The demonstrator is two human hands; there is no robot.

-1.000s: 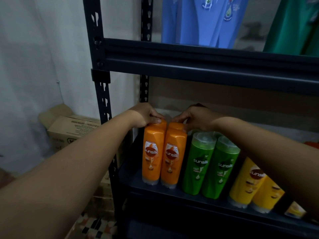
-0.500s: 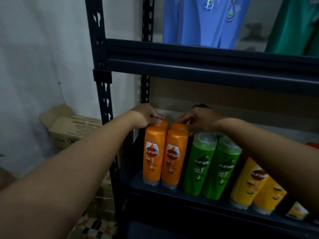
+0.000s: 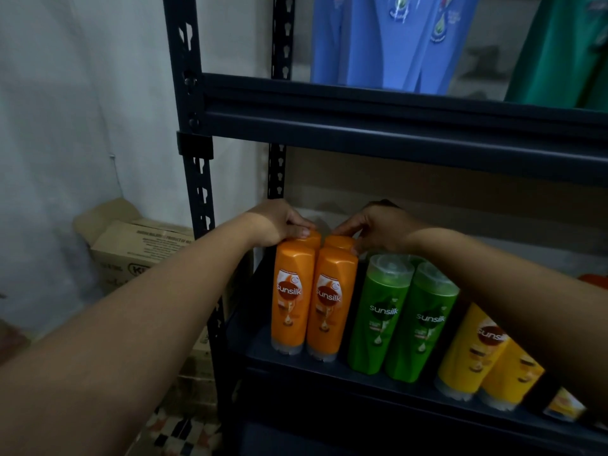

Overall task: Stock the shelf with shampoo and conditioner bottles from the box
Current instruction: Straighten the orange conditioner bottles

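shelf unit: a dark blue-grey metal rack with slotted uprights; the shelf board that carries the bottles is the same dark colour, dimly lit, and slopes away to the right in the wide-angle view.
front orange pair: two orange plastic sunsilk bottles stand cap-down side by side, touching, at the left end of the shelf board.
rear orange pair: two more orange bottles stand just behind them; only their tops show.
left hand: the left hand has its fingers curled over the top of the rear left orange bottle, thumb pressed on it, so its grip is closed on that bottle.
right hand: the right hand pinches the top of the rear right orange bottle with its fingertips.
green bottles: two green plastic sunsilk bottles with clear caps up stand just to the right of the orange ones.
yellow bottles: yellow plastic sunsilk bottles stand further right, partly hidden by the right forearm.
upper shelf: blue packs and a green one sit above.
room: a pale plastered wall on the left; an open brown cardboard box beside the rack; patterned floor tiles below.
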